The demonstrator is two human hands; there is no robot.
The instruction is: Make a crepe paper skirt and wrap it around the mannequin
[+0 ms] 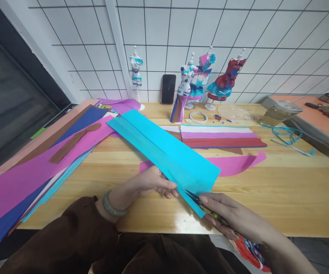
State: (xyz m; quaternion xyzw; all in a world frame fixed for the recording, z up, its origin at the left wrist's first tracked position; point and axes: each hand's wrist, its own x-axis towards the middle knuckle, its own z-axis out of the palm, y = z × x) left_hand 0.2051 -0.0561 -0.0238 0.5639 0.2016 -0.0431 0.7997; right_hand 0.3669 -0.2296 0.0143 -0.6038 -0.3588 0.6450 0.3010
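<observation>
A long sheet of bright turquoise crepe paper (pixel 187 152) slants across the middle of the table, with a fold line along its length. My left hand (pixel 158 182) pinches its near edge between thumb and fingers. Wrapped around a pair of scissors (pixel 214 216), my right hand (pixel 229 213) sits at the sheet's near end. The dark blades lie at a slit in the turquoise paper, between the narrow strip along the near edge and the wider part. Part of the scissors' handle is hidden by my right hand.
Layered colored paper sheets (pixel 24 182) fill the left side. Small dressed mannequins (pixel 232 76) and a phone (pixel 168 89) stand by the tiled wall. Behind the turquoise sheet lie a tape roll (pixel 198 117), striped paper (pixel 221 137) and a pink strip (pixel 235 164). Blue ribbon (pixel 290 137) and a cup (pixel 280 113) are right.
</observation>
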